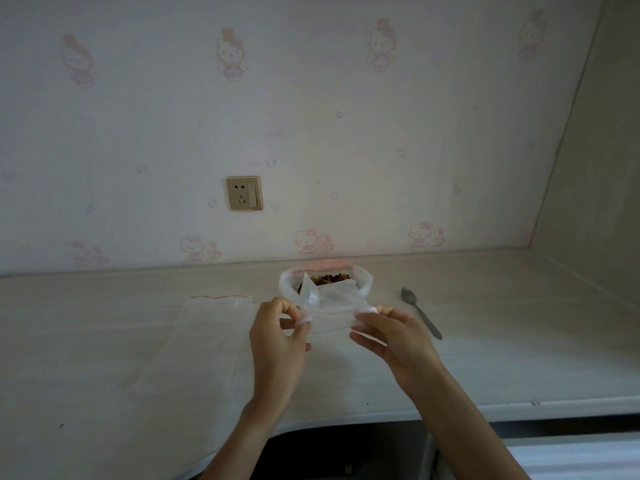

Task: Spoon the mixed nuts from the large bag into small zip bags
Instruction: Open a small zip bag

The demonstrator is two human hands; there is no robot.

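Spoon (420, 311) lies right of centre on the tabletop (138, 341), nearest the right hand (391, 336), while both hands pinch a small zip bag (332, 306) before the large bag (325, 280); left hand (277, 337) grips its left edge.

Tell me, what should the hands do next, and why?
Probably pull the small zip bag open. Both the left hand and right hand pinch its edges, it looks empty, and the spoon lies untouched beside the large bag of nuts.
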